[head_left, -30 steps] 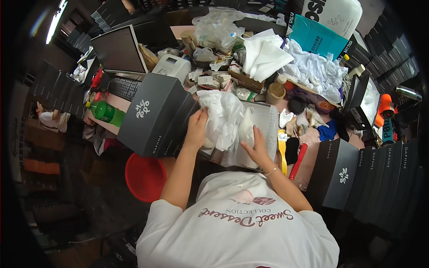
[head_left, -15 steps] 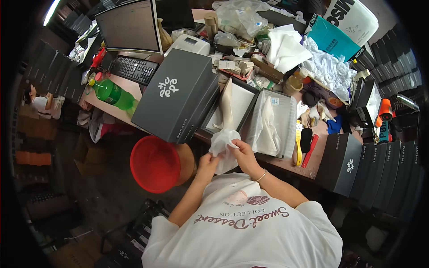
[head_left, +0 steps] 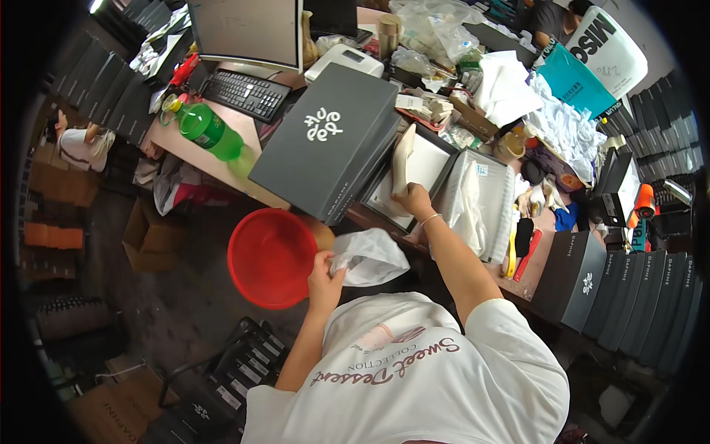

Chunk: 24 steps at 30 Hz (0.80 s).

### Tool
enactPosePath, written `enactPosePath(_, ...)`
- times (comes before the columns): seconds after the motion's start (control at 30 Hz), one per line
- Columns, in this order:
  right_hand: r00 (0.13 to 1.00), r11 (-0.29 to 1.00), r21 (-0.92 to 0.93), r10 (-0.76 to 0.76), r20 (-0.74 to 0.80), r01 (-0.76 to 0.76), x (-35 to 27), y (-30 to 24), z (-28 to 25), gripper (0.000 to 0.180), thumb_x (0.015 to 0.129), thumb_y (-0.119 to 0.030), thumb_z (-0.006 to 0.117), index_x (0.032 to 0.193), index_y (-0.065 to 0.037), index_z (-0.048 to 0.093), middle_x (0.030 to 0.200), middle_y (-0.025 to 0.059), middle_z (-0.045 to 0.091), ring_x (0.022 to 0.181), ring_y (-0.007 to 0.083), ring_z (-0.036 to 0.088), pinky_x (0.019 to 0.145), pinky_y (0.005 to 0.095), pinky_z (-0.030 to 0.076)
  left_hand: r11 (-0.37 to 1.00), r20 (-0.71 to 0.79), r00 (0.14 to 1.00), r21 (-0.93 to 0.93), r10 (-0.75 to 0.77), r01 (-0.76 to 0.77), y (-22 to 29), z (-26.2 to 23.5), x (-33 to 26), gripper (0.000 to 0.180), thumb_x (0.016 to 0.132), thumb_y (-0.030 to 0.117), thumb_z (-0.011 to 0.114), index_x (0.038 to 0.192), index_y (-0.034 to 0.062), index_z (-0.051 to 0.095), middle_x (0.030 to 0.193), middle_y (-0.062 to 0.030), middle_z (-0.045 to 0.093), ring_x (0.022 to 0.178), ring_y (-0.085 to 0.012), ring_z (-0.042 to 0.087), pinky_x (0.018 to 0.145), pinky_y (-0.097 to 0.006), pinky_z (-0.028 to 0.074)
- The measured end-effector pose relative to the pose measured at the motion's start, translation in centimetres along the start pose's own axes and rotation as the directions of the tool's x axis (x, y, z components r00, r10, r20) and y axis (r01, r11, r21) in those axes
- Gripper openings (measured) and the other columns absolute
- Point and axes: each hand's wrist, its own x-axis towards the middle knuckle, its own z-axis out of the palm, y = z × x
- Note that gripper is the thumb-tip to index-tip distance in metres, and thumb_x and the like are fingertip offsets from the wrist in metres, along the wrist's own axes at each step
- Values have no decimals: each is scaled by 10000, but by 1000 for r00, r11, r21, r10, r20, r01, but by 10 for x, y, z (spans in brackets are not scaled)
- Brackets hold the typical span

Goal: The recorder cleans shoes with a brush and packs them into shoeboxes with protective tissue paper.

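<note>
Pinched in my left hand [head_left: 325, 285] is a thin white bag [head_left: 375, 257], its opening spread wide and hanging off to the right of the fingers. My right hand [head_left: 414, 201] reaches forward over an open dark shoe box [head_left: 436, 157] and grips the near end of a cream shoe [head_left: 403, 155]. The shoe slants up within the box, over its pale lining. Just right of that box, a white-lined tray [head_left: 497, 200] holds a second white item, partly wrapped, whose shape I cannot make out fully.
Dark closed shoe boxes [head_left: 325, 137] are stacked left of the open one. A red basin [head_left: 270, 255] stands below the table edge. A green bottle [head_left: 211, 132] and keyboard [head_left: 245, 95] lie further left. More boxes [head_left: 566, 281] line the right, near a red-handled tool [head_left: 527, 255].
My right hand has let go of the white bag and moved forward onto the shoe. My left hand keeps the bag, now lower and left. The view has shifted slightly.
</note>
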Motion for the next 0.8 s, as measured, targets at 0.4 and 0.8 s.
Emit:
enactPosePath(0.4, 954, 224, 971, -266, 141, -81, -214, 22, -132, 658, 861, -240, 504, 1439, -118, 215, 1141, 216, 558, 881, 344, 647, 578, 439, 575, 941, 66, 947, 109, 314, -320, 20, 57, 66, 205, 785, 108, 706, 896, -39, 617, 800, -113, 561, 638, -205, 529, 592, -320, 433)
enactPosePath(0.8, 863, 266, 942, -405, 301, -204, -246, 36, -129, 508, 896, -235, 510, 1309, 37, 395, 1038, 173, 616, 860, 243, 674, 751, 335, 549, 810, 224, 791, 14, 569, -587, 126, 89, 83, 142, 844, 84, 629, 928, -27, 604, 785, -119, 546, 626, -243, 543, 562, -340, 431)
